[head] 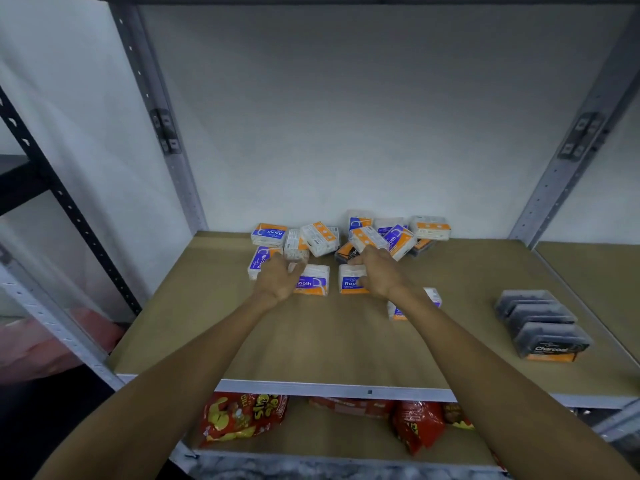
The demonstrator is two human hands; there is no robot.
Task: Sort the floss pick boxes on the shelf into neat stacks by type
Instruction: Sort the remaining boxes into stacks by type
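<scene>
A jumble of several white, blue and orange floss pick boxes [322, 237] lies at the back middle of the wooden shelf [332, 348]. My left hand [277, 277] rests on a "Smooth" box [313, 280], fingers curled at its left edge. My right hand [377, 271] grips a "Round" box [350, 279] from its right side. Another white box [433, 295] lies partly hidden under my right forearm. Dark "Charcoal" boxes [542, 325] stand in a neat row at the right. A dark box [346, 252] sits in the pile behind my right hand.
Grey metal uprights [162, 133] frame the shelf on both sides, and a white wall closes the back. The metal front edge [332, 389] runs below my forearms. Red snack bags [242, 419] lie on the lower shelf.
</scene>
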